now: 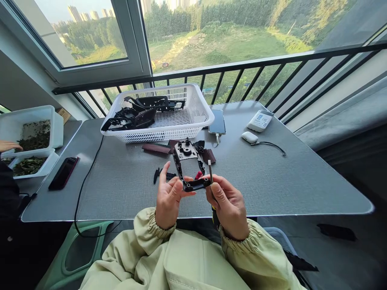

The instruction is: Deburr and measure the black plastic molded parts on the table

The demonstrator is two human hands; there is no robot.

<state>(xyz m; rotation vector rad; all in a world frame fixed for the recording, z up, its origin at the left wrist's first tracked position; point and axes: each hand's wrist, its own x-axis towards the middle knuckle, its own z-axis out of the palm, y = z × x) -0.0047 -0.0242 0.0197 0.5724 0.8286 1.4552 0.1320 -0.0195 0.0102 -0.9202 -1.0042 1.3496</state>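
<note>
Near the table's front edge, my left hand (pixel 169 197) grips the lower left end of a black plastic frame (pixel 196 185), its index finger stretched out. The frame is tilted up, with a large rectangular opening in its middle. My right hand (pixel 228 205) is closed around a slim tool with a flat metal blade (pixel 210 169) and a yellow and black handle. The blade points up beside the frame's lower right corner, and the fingertips there also touch the frame. Something small and red (pixel 198 175) shows behind the frame. A black caliper-like tool (pixel 165 175) lies beyond my left hand.
A white basket (pixel 160 136) with black plastic parts stands at the back. Dark brown sandpaper-like pieces (pixel 156 148) lie before it. A phone (pixel 217 122), a white box (pixel 260 120), and a white case (pixel 250 137) are rightward. Leftward are another phone (pixel 63 173), a black cable (pixel 87 175), and a co-worker's hand (pixel 10 146).
</note>
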